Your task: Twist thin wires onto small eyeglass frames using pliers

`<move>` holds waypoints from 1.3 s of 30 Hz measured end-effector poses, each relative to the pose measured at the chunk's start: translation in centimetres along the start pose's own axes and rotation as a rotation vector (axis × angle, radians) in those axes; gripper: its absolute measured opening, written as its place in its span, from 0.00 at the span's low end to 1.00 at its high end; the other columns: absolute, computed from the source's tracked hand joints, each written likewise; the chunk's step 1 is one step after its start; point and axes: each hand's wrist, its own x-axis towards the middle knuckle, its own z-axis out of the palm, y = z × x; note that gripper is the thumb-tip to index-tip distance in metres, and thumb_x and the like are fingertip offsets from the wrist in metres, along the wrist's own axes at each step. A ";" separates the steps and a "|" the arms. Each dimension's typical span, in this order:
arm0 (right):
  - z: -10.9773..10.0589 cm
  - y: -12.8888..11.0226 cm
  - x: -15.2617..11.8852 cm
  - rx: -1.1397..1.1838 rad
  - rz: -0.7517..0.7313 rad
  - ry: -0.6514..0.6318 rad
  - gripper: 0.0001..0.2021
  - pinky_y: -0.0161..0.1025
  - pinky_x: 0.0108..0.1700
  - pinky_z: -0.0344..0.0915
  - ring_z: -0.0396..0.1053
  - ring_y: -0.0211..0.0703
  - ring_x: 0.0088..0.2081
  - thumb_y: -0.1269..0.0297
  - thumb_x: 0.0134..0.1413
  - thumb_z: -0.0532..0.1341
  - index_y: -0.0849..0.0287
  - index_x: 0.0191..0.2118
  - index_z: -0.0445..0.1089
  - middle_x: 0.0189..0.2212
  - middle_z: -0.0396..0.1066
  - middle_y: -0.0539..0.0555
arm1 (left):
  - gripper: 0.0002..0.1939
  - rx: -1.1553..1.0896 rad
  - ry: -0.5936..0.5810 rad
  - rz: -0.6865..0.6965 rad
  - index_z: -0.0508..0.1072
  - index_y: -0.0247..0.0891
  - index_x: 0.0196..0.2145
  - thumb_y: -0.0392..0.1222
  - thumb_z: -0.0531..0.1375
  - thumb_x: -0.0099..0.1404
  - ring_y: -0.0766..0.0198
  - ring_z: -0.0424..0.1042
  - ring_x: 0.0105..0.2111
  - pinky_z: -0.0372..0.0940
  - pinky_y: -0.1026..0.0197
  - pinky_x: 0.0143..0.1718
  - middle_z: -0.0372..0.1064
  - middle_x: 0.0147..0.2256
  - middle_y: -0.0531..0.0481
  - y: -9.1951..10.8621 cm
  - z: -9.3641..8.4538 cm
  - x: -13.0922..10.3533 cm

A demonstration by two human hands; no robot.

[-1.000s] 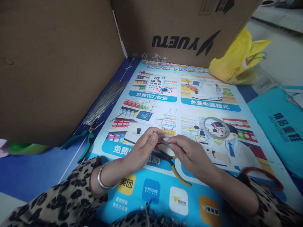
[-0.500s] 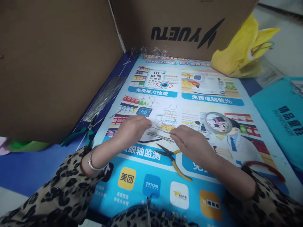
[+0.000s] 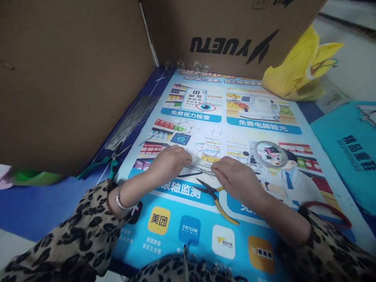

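My left hand (image 3: 172,161) is closed in a pinch at the left end of some thin metal wires (image 3: 201,169). Opposite it, my right hand (image 3: 236,177) pinches near their right end. How many strands each hand grips cannot be made out. Just below the wires lie yellow-handled pliers (image 3: 216,199) with their jaws pointing up and left. Bent wire loops (image 3: 207,150) rest on the printed poster (image 3: 205,231) beyond my fingers, with another wire shape (image 3: 184,126) farther off.
Green-handled pliers (image 3: 109,163) and a bundle of straight wires (image 3: 129,123) lie at left beside a cardboard panel (image 3: 70,86). Wire pieces (image 3: 201,67) stand at the back. On the right are a roll of tape (image 3: 272,153), a red ring (image 3: 329,213), a yellow bag (image 3: 293,74) and a turquoise bag (image 3: 346,149).
My left hand has shifted slightly right and towards me, narrowing the gap between the hands. Both are lower over the wires. The view has moved a little.
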 end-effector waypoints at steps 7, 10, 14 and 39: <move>0.8 0.2 0.3 -0.157 -0.036 0.022 0.10 0.36 0.37 0.61 0.68 0.42 0.39 0.71 0.58 0.52 0.60 0.37 0.71 0.34 0.72 0.56 | 0.10 0.148 0.011 0.087 0.74 0.37 0.34 0.34 0.52 0.64 0.62 0.67 0.35 0.62 0.59 0.37 0.71 0.31 0.48 -0.6 -0.1 -0.2; 0.9 0.0 0.6 -0.187 -0.022 0.000 0.10 0.36 0.36 0.60 0.67 0.42 0.39 0.71 0.58 0.51 0.60 0.35 0.70 0.34 0.72 0.56 | 0.10 0.177 0.000 0.126 0.74 0.37 0.35 0.34 0.52 0.65 0.62 0.68 0.36 0.62 0.59 0.38 0.71 0.31 0.48 -1.0 -0.5 -0.2; 0.9 -0.1 0.5 -0.226 -0.021 -0.029 0.11 0.37 0.36 0.59 0.67 0.44 0.40 0.74 0.58 0.50 0.60 0.35 0.69 0.34 0.72 0.56 | 0.09 0.193 -0.024 0.147 0.73 0.37 0.35 0.36 0.52 0.65 0.62 0.68 0.36 0.62 0.59 0.40 0.72 0.31 0.49 -1.1 -1.2 -0.1; 1.6 0.8 0.2 -0.130 0.082 -0.004 0.13 0.36 0.36 0.61 0.67 0.42 0.37 0.67 0.62 0.46 0.60 0.36 0.67 0.33 0.70 0.55 | 0.13 0.222 -0.278 -0.094 0.75 0.38 0.30 0.43 0.52 0.64 0.63 0.69 0.33 0.61 0.63 0.36 0.71 0.30 0.49 -4.8 -7.8 -2.0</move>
